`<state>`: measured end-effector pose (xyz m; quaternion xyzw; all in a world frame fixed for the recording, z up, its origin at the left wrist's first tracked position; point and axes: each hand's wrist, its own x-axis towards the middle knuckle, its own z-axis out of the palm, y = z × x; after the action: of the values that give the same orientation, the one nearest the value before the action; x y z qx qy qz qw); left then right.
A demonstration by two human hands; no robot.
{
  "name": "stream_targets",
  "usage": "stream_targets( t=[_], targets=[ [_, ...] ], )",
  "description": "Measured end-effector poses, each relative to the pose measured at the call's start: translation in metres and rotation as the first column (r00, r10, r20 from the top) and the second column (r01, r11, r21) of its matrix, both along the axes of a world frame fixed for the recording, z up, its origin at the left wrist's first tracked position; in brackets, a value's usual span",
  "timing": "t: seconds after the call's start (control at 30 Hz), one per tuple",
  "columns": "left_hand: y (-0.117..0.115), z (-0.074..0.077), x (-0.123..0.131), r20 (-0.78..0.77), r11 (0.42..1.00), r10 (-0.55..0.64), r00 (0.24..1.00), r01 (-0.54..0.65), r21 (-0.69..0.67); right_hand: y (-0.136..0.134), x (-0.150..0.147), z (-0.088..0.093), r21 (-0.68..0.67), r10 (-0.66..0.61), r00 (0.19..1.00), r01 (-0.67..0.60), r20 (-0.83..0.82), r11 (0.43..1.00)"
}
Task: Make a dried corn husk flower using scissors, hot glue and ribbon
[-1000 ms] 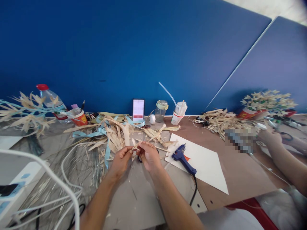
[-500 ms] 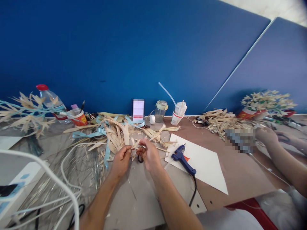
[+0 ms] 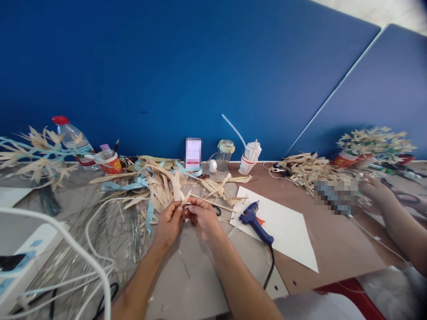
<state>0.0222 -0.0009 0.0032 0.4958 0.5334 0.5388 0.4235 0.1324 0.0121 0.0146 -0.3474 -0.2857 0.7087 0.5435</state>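
Observation:
My left hand point(image 3: 169, 222) and my right hand point(image 3: 202, 217) meet over the grey table point(image 3: 193, 275), fingers pinched together on a small pale dried-leaf strip point(image 3: 185, 198) whose tip sticks up between them. Just behind the hands lies a heap of dried leaf strips and light-blue ribbon point(image 3: 160, 182). Black scissors point(image 3: 216, 210) lie partly hidden behind my right hand. A blue glue gun point(image 3: 255, 220) rests on a white sheet point(image 3: 287, 231) to the right, its cord running off the table's front edge.
Along the blue wall stand a red-capped bottle point(image 3: 68, 135), a red cup point(image 3: 108, 163), a glass jar point(image 3: 224, 155) and a paper cup point(image 3: 248, 158). Another person's hand point(image 3: 375, 191) works at the right near a leaf pile point(image 3: 307, 169). White cables point(image 3: 93, 249) cross the left.
My two hands have drawn closer together around the leaf strip and shifted slightly left. The other person's hand at the right has moved a little.

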Motion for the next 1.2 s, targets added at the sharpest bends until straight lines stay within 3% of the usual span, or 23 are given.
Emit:
stream_targets(
  t=[0.33, 0.57, 0.73, 0.87, 0.97, 1.1, 1.17, 1.2],
  targets=[
    [-0.002, -0.005, -0.002, 0.048, 0.998, -0.058, 0.997, 0.058, 0.0, 0.004, -0.004, -0.002, 0.127, -0.156, 0.963, 0.13, 0.22, 0.983],
    [0.007, -0.016, -0.015, 0.231, 0.987, -0.142, 0.963, 0.154, -0.034, -0.001, -0.006, 0.003, 0.322, -0.199, 0.939, 0.103, 0.279, 0.941],
    [0.008, -0.014, -0.014, 0.384, 0.975, -0.188, 0.904, 0.218, -0.036, -0.004, -0.007, 0.007, 0.245, -0.143, 0.956, 0.079, 0.257, 0.966],
    [0.008, -0.012, -0.014, 0.246, 0.986, -0.149, 0.958, 0.164, -0.043, -0.003, -0.006, 0.006, 0.263, -0.226, 0.907, 0.135, 0.355, 0.955],
    [0.009, -0.012, -0.013, 0.1, 0.994, -0.101, 0.99, 0.104, -0.034, -0.003, -0.004, 0.001, 0.349, -0.341, 0.785, 0.17, 0.518, 0.922],
    [0.006, -0.008, -0.01, 0.018, 0.999, -0.047, 0.999, 0.047, 0.015, -0.004, -0.003, -0.003, 0.387, -0.386, 0.656, 0.152, 0.648, 0.909],
    [0.005, -0.007, -0.009, 0.033, 0.999, -0.045, 0.998, 0.044, 0.026, -0.004, -0.003, -0.001, 0.36, -0.367, 0.676, 0.159, 0.639, 0.919],
    [0.005, -0.007, -0.009, 0.062, 0.998, -0.053, 0.997, 0.052, 0.019, -0.004, -0.003, 0.001, 0.326, -0.329, 0.726, 0.152, 0.604, 0.933]
  ],
)
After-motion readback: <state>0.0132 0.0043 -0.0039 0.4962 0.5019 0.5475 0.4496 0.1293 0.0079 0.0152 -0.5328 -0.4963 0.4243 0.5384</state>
